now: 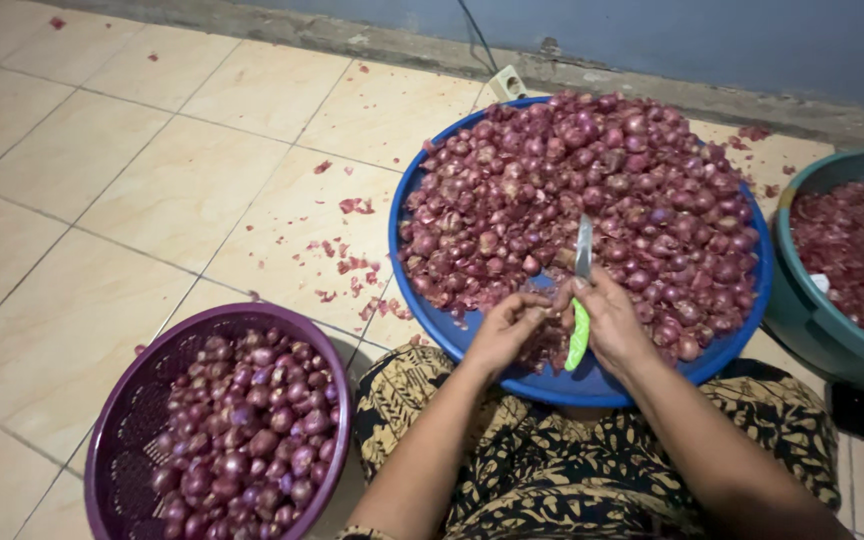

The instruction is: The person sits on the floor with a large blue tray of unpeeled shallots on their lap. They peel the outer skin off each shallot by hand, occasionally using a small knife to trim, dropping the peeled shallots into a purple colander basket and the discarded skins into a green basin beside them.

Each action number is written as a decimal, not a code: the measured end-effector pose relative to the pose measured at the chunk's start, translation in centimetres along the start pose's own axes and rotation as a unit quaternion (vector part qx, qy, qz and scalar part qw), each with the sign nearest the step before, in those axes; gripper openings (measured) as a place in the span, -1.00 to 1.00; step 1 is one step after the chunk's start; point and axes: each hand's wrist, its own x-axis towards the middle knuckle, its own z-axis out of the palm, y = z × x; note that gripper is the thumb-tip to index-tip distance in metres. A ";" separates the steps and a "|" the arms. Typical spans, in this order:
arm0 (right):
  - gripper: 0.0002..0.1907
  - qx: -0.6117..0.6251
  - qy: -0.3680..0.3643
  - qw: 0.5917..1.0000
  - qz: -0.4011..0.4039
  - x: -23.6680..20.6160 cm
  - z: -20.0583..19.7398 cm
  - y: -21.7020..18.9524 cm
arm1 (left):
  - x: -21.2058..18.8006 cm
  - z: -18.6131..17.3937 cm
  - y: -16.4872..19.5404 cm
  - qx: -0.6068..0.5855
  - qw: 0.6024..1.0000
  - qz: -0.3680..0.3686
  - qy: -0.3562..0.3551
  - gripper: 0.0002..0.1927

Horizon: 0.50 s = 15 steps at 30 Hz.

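Note:
My right hand [614, 322] grips a small knife [582, 292] with a light green handle, its blade pointing up and away from me. My left hand [505, 328] pinches a shallot at the fingertips, right beside the knife hand. Both hands hover over the near rim of a wide blue basin [412, 190] heaped with unpeeled red shallots [592, 190]. A purple plastic basket [112, 420] at my lower left holds peeled shallots [252, 430].
A green tub [802, 300] at the right holds red shallot skins. Loose skins [352, 265] lie scattered on the beige floor tiles. A white power plug [507, 82] lies by the grey wall at the back. My patterned cloth covers my lap [552, 460].

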 end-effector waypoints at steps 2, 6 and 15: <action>-0.54 0.037 0.005 0.999 0.008 0.4 0.3 0.2 | 0.2 0.0 -0.8 0.023 0.999 0.032 0.004 -0.83; -0.49 0.046 0.004 0.998 0.034 0.6 -0.1 0.7 | 0.1 -1.1 -0.1 0.056 0.991 0.064 0.108 -0.67; -0.50 0.053 -0.018 0.996 0.073 0.4 -1.0 1.9 | -12.9 -12.0 15.7 0.426 0.744 -0.195 0.476 -0.64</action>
